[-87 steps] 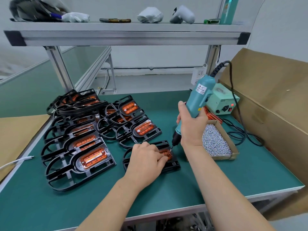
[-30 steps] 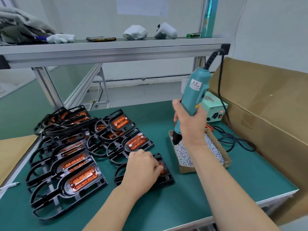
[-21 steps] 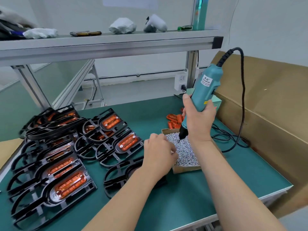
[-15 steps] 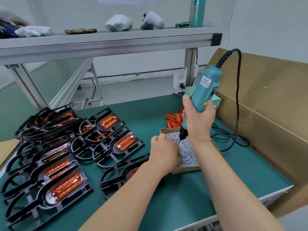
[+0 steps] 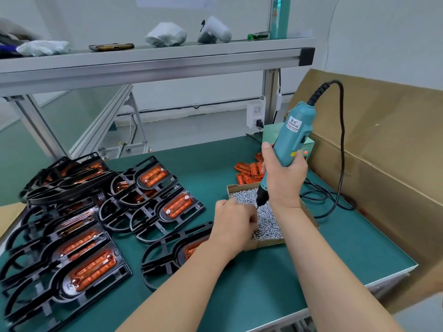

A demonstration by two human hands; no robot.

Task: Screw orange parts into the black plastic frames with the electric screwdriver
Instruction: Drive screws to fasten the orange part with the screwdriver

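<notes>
Green mat point(image 5: 359, 248) under black frames point(image 5: 60, 190); shelf point(image 5: 153, 65) above; cardboard point(image 5: 383, 152) right.

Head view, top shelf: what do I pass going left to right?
White glove → phone → crumpled white cloth → white-and-grey bundle → small green item → teal tube.

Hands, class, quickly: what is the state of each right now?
Left hand: fingers curled in the cardboard box of small silver screws; any hold cannot be told.
Right hand: grips the teal electric screwdriver.
</notes>
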